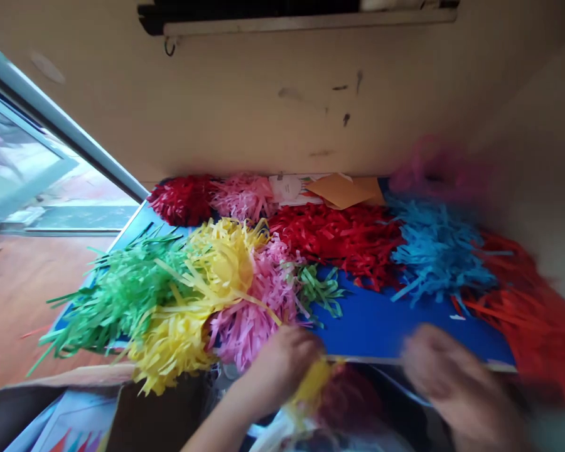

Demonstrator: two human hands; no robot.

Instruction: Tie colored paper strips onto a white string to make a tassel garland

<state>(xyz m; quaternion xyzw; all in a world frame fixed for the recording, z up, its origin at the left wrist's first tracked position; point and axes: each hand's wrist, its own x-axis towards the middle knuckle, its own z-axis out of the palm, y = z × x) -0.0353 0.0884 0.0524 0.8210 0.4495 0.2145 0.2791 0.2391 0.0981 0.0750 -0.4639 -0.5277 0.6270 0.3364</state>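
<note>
My left hand is closed at the table's front edge. Yellow paper strips hang blurred beneath its fingers, beside a dark red blurred bunch. My right hand hovers at the front edge further right, smeared by motion; what its fingers hold, if anything, is unclear. Nearest the left hand lies a pink pile of paper strips. Left of it are yellow strips and green strips. Red strips, blue strips and orange-red strips spread to the right.
The blue table stands against a wall. Dark red and light pink bunches lie at its back, beside brown envelopes. An open cardboard box is at lower left. A shelf juts out above.
</note>
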